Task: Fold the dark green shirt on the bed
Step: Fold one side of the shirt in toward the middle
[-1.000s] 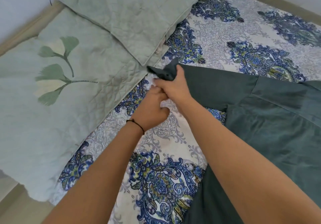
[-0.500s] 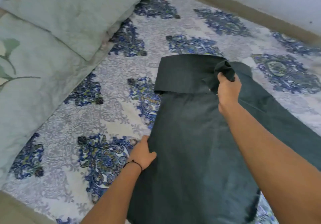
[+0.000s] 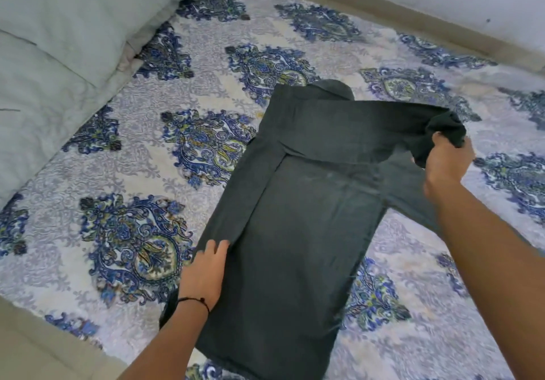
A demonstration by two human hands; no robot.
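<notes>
1. dark green fabric shirt lies flat mid-bed on the blue-patterned white sheet, left side already folded in.
2. left hand rests flat on that folded edge, fingers straight and close together, probably pinning it so nothing slides.
3. right hand, out to the right, curls its fingers round the bunched cuff, holding the long sleeve across the chest; blurry, so exact grip's unclear.

A dark green shirt of matt, soft cloth lies on a smooth printed bedsheet (blue and grey motifs, also matt); pale green pillows show quilted, puckered fabric. A thin black cord bracelet looks matt.
</notes>
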